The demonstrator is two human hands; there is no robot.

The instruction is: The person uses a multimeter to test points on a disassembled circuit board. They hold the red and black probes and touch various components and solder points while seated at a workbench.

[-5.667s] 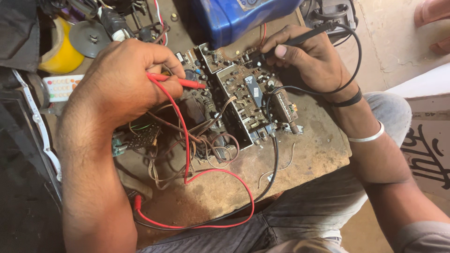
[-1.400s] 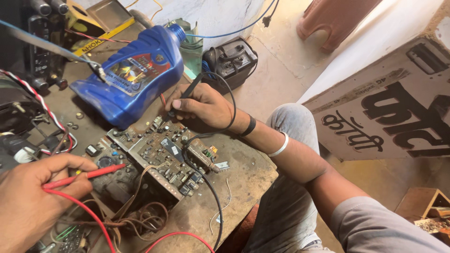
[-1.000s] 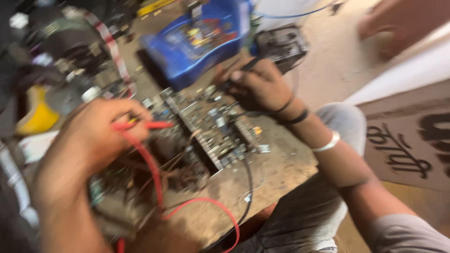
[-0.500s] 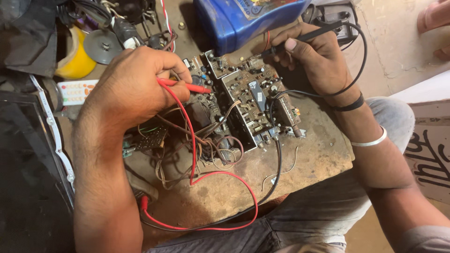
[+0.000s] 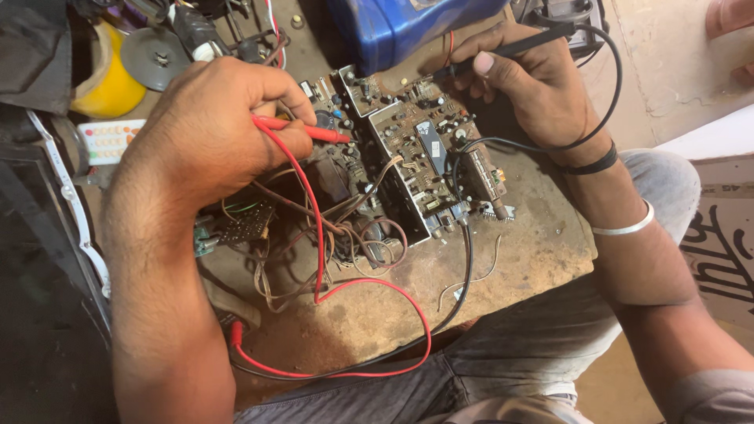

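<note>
Left hand [image 5: 208,129] closed around the red probe [image 5: 302,131], tip on the left edge of the circuit board [image 5: 428,157] lying mid-worktop [image 5: 534,251]; right hand [image 5: 534,82] pinching the black probe [image 5: 510,49], tip at the board's far edge.

A red test probe [image 5: 302,130] lies nearly level, its tip touching the left part of the circuit board [image 5: 420,161]. A black test probe [image 5: 503,51] slants down to the board's far edge. The crowded board lies flat, angled.
</note>
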